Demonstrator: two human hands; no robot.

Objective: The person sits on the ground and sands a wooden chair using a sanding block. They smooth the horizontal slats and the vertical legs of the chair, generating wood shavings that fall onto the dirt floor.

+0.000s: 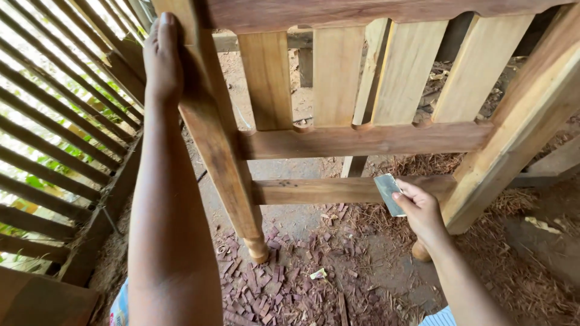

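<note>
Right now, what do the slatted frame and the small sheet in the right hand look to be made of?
Slatted frame: solid wood, grain lines visible, bare and matt, apparently unvarnished; slats paler than the rails. Small sheet in the right hand: thin, grey, dull, slightly curled, probably sandpaper, though thin metal can't be ruled out.

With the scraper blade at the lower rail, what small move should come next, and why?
Probably draw the flat metal scraper along the lower rail: the right hand holds it against that rail, while the left hand steadies the turned leg.
</note>
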